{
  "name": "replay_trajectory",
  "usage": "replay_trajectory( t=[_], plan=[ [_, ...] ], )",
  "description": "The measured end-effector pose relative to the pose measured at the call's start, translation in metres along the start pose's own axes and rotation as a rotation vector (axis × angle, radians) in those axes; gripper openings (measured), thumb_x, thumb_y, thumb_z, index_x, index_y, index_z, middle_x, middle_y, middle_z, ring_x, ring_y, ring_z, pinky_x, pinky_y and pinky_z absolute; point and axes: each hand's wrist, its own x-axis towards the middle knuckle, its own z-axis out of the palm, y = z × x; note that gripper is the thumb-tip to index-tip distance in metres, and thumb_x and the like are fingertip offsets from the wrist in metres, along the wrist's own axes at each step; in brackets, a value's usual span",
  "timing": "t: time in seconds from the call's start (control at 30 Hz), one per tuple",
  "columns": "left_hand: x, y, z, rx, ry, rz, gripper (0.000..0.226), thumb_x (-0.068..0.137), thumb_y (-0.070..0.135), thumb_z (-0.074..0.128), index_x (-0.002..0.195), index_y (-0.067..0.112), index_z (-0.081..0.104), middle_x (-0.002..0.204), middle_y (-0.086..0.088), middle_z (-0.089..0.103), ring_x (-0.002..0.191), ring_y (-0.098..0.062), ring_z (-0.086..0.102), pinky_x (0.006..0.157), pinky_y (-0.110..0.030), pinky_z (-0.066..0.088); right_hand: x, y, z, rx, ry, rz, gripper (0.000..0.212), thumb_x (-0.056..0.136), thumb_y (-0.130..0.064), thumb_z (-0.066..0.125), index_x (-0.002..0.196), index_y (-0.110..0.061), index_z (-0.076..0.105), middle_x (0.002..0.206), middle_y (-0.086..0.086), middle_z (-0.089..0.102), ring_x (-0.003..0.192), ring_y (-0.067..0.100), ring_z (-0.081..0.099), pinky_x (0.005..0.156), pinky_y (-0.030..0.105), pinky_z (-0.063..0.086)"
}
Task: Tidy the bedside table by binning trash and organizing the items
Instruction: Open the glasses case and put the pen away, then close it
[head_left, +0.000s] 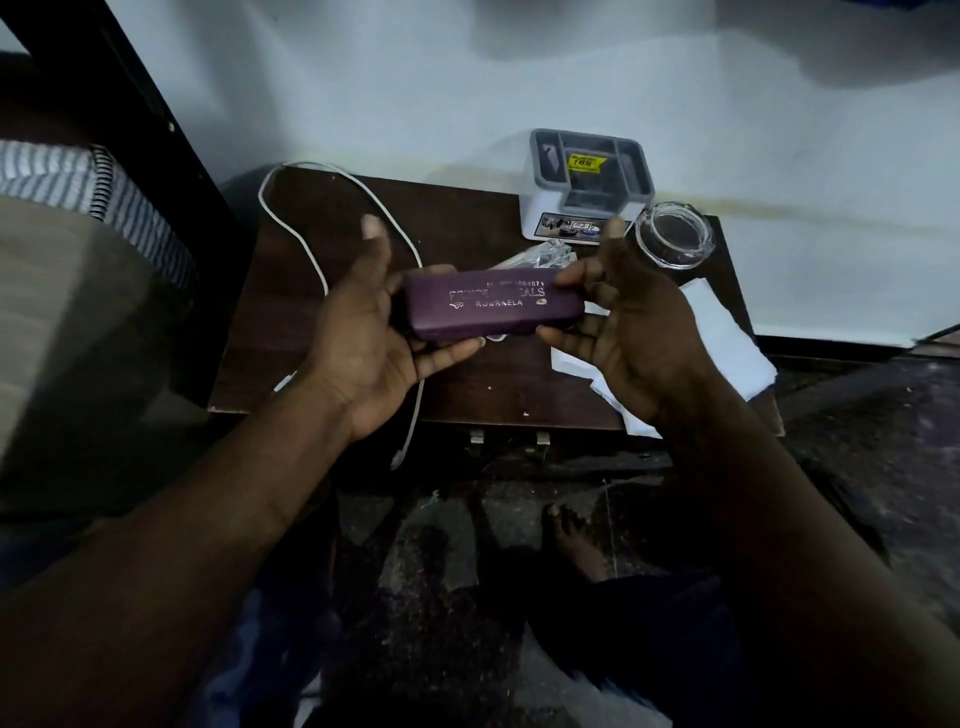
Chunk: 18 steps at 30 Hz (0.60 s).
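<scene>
I hold a purple spectacle case (491, 304) with silver lettering above the dark wooden bedside table (467, 218). My left hand (374, 338) grips its left end, fingers curled beneath and thumb raised. My right hand (623, 322) pinches its right end between fingertips and thumb. A white cable (311, 244) loops across the table's left side and hangs over the front edge. Crumpled clear plastic (540, 257) lies just behind the case. White paper sheets (727, 343) lie at the table's right edge, partly under my right hand.
A grey and white desk organiser (587, 182) stands at the back against the pale wall. A glass ashtray (672, 236) sits to its right. A bed with striped bedding (78, 182) is on the left. My bare foot (571, 540) rests on the dark floor below.
</scene>
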Motion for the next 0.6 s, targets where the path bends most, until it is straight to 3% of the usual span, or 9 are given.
replay_trajectory(
  t=[0.1,0.17,0.27,0.43,0.6],
  plan=[
    [0.0011,-0.0034,-0.0003,0.047,-0.010,0.068,0.024,0.095,0.027,0.067,0.114,0.012,0.066,0.097,-0.003,0.075,0.089,-0.017,0.073,0.076,-0.036,0.063,0.0035,0.0032,0.0017,-0.043,-0.021,-0.030,0.016,0.101,-0.016,0.064,0.086,-0.012,0.065,0.084,0.001,0.071,0.080,0.020,0.069,0.070,0.032,0.061],
    [0.0025,-0.0043,-0.0008,0.049,0.016,0.099,0.025,0.091,0.012,0.071,0.116,0.012,0.066,0.097,-0.003,0.074,0.085,-0.016,0.073,0.074,-0.035,0.062,0.0048,0.0041,0.0028,-0.089,-0.025,-0.053,0.008,0.097,-0.004,0.067,0.095,-0.010,0.062,0.090,0.006,0.070,0.079,0.016,0.070,0.069,0.030,0.061],
    [0.0028,-0.0036,-0.0013,0.047,0.039,0.124,0.028,0.091,0.007,0.070,0.119,0.010,0.066,0.105,-0.007,0.073,0.083,-0.017,0.075,0.073,-0.036,0.063,0.0046,0.0042,0.0050,-0.123,0.000,-0.046,0.024,0.096,-0.008,0.071,0.114,-0.008,0.055,0.101,0.015,0.073,0.078,0.024,0.075,0.070,0.033,0.062],
    [0.0014,-0.0027,-0.0006,0.048,0.056,0.177,0.032,0.091,0.000,0.068,0.122,0.009,0.067,0.117,-0.011,0.067,0.084,-0.020,0.074,0.072,-0.037,0.063,0.0041,0.0063,0.0086,-0.180,0.001,-0.073,0.032,0.098,-0.015,0.070,0.123,-0.001,0.056,0.086,0.012,0.077,0.065,0.023,0.076,0.060,0.026,0.060],
    [0.0017,-0.0029,-0.0011,0.099,0.055,0.204,0.027,0.092,0.003,0.070,0.118,0.011,0.067,0.111,-0.008,0.069,0.084,-0.018,0.073,0.070,-0.033,0.063,0.0049,0.0082,0.0100,-0.133,0.034,-0.064,0.033,0.096,-0.015,0.072,0.123,-0.001,0.057,0.083,0.008,0.078,0.065,0.022,0.074,0.059,0.024,0.057]
  ],
)
